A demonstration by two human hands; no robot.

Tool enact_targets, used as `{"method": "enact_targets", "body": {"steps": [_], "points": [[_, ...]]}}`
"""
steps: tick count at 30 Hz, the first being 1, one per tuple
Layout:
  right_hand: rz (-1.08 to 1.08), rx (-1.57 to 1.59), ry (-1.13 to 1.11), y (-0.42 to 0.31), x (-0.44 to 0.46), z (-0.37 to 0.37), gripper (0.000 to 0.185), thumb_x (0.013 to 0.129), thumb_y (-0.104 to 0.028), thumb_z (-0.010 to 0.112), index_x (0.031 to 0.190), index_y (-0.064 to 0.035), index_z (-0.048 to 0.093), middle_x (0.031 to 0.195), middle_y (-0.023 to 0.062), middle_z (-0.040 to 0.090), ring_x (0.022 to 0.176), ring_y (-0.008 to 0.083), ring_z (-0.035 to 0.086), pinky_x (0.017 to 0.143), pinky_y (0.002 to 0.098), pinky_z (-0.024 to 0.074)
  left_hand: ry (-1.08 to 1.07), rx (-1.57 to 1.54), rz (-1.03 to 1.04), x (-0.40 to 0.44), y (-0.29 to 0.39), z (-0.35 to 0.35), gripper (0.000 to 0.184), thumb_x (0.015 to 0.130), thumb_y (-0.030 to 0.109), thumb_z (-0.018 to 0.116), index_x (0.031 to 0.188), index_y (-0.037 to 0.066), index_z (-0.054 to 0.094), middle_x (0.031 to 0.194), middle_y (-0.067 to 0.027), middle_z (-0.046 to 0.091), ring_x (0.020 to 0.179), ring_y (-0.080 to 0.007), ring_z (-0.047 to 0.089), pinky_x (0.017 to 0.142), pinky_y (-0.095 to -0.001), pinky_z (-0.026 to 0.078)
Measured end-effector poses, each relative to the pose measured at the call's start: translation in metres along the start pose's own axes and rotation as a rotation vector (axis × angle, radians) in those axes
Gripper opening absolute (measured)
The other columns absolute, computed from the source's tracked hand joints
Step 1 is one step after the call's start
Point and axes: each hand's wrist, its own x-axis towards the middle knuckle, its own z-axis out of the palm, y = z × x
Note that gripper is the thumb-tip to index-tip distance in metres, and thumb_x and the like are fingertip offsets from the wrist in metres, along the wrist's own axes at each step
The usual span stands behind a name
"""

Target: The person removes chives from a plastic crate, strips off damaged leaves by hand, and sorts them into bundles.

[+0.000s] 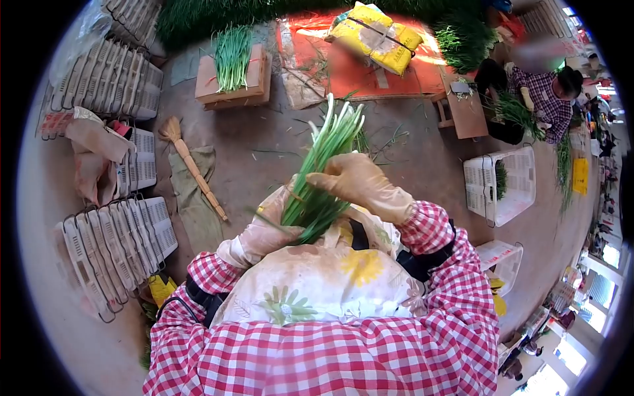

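Observation:
A bunch of chives (321, 155) with pale stem ends pointing away from me is in front of my apron. My left hand (264, 230), in a thin stained glove, is closed around its lower left side. From the right, my gloved right hand (366, 185) has its thumb and fingers bent together on the bunch's middle; the exact pinch is partly hidden. Beyond my hands, another bundle of chives (233, 58) lies on a cardboard box (259, 82).
White crates (122, 244) stack along the left, near a straw broom (195, 168). A yellow sack (386, 39) lies on an orange sheet (343, 82) ahead. At right stand a wooden stool (467, 112) and an open crate (515, 191); a co-worker (545, 105) sits behind them, holding greens.

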Motion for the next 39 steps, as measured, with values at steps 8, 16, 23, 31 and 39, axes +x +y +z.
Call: {"method": "enact_targets", "body": {"steps": [8, 16, 23, 31, 39], "points": [[0.008, 0.589, -0.623, -0.046, -0.046, -0.033, 0.023, 0.08, -0.022, 0.068, 0.076, 0.0002, 0.067, 0.063, 0.0004, 0.061, 0.056, 0.0046, 0.052, 0.049, 0.021, 0.0412, -0.121, -0.029, 0.023, 0.005, 0.01, -0.008, 0.084, 0.066, 0.019, 0.077, 0.136, 0.003, 0.032, 0.129, -0.0092, 0.044, 0.118, -0.0192, 0.042, 0.1, -0.0315, 0.032], [-1.07, 1.138, -0.082, 0.005, -0.083, -0.105, 0.027, 0.076, -0.026, 0.068, 0.084, -0.0025, 0.055, 0.064, 0.006, 0.057, 0.048, 0.0077, 0.052, 0.036, 0.0196, 0.0353, -0.047, -0.493, -0.213, -0.01, 0.02, -0.004, 0.076, 0.069, 0.003, 0.068, 0.136, 0.003, 0.032, 0.129, -0.0104, 0.046, 0.119, -0.0212, 0.045, 0.102, -0.0334, 0.035], [-0.294, -0.001, 0.637, 0.107, -0.009, -0.112, 0.02, 0.083, -0.017, 0.063, 0.091, 0.0004, 0.059, 0.071, 0.0049, 0.059, 0.061, 0.018, 0.059, 0.057, 0.0283, 0.0485, 0.008, -0.622, -0.217, -0.015, 0.014, -0.009, 0.068, 0.071, 0.0, 0.065, 0.132, 0.002, 0.035, 0.126, -0.0117, 0.05, 0.114, -0.0209, 0.051, 0.1, -0.0339, 0.039], [-0.505, -0.324, 0.11, -0.013, -0.01, 0.012, 0.032, 0.078, -0.033, 0.068, 0.086, -0.0031, 0.065, 0.086, 0.0158, 0.062, 0.076, 0.0255, 0.063, 0.066, 0.0338, 0.0492, -0.005, -0.497, -0.161, -0.011, 0.008, -0.006, 0.067, 0.071, 0.002, 0.067, 0.131, 0.003, 0.037, 0.126, -0.008, 0.048, 0.116, -0.0193, 0.047, 0.101, -0.0325, 0.037], [-0.254, 0.226, -0.382, -0.032, -0.025, 0.02, 0.022, 0.076, -0.019, 0.07, 0.085, -0.0004, 0.065, 0.072, 0.0088, 0.063, 0.065, 0.0144, 0.059, 0.06, 0.0279, 0.0471, -0.027, -0.331, -0.077, -0.015, -0.003, -0.012, 0.088, 0.066, 0.021, 0.076, 0.138, 0.005, 0.028, 0.132, -0.0077, 0.04, 0.124, -0.0196, 0.036, 0.105, -0.033, 0.027]]}}
